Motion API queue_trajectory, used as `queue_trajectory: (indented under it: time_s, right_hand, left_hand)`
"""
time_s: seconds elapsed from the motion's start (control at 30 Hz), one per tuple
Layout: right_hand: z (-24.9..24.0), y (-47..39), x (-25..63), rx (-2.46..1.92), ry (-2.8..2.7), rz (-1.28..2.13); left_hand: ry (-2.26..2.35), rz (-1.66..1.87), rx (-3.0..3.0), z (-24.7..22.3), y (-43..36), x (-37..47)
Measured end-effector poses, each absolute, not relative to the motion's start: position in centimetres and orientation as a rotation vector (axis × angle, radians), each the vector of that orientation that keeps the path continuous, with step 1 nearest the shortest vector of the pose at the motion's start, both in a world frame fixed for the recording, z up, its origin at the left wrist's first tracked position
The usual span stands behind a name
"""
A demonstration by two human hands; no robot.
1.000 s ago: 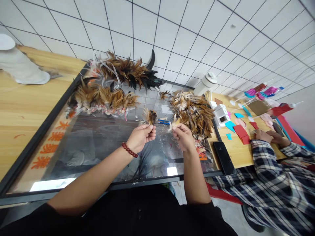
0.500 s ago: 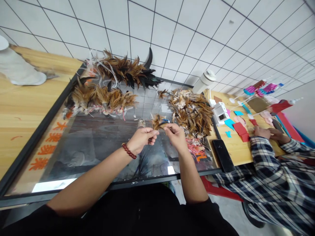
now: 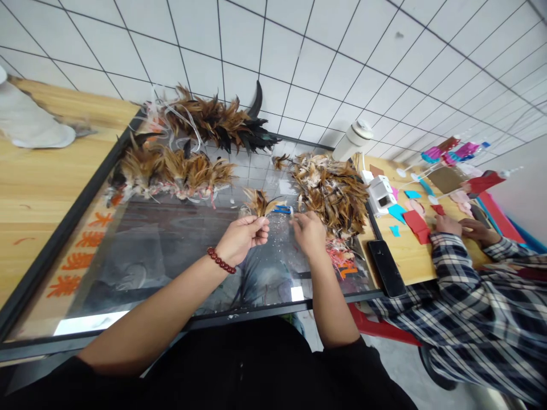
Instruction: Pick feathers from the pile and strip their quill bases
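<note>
Feathers [image 3: 260,203] — brown (dark-tipped) — pinched in left hand [image 3: 247,234], right [image 3: 309,233] apart.

Wearer's clothing, head view: black top [image 3: 205,370], plain dark cloth across the front, with a tiny pale fleck [image 3: 241,364] near the middle (too small to identify). Left sleeve [image 3: 92,369] and right sleeve [image 3: 351,364] are the same black, both short, leaving the forearms uncovered. Left wrist carries a bracelet [image 3: 221,261] of round, glossy, dark red beads, strung closely in a single row. Both the left hand [image 3: 244,236] and right hand [image 3: 310,233] are bare. Fabric texture of the top: not resolvable.
</note>
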State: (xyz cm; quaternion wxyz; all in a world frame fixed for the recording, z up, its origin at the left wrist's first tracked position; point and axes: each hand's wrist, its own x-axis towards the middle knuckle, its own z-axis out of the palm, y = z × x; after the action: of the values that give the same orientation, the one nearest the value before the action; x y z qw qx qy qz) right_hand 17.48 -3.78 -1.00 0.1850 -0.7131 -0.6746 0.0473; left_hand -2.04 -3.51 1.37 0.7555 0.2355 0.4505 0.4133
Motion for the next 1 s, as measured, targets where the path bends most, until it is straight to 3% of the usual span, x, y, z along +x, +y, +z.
queue_trajectory:
  time_s: [0.33,0.5,0.67,0.87,1.0]
  right_hand:
    - [0.0,-4.8,16.0,-1.609,-2.211,-0.081]
    - [0.4,-5.5,14.2,-1.437,-2.364,-0.274]
    - [0.5,-5.7,13.5,-1.376,-2.393,-0.220]
    - [2.2,-4.9,18.2,-1.717,-1.874,-0.111]
    - [3.4,-5.1,21.0,-2.030,-1.872,0.071]
  left_hand:
    - [1.044,1.029,0.624,1.3,-3.4,-1.9]
    - [1.053,0.939,0.686,1.1,-3.5,-1.8]
    - [1.047,0.792,0.821,0.7,-3.8,-1.7]
    - [0.982,0.824,0.731,1.0,-3.6,-2.0]
    - [0.974,0.911,0.562,1.4,-3.4,-2.2]
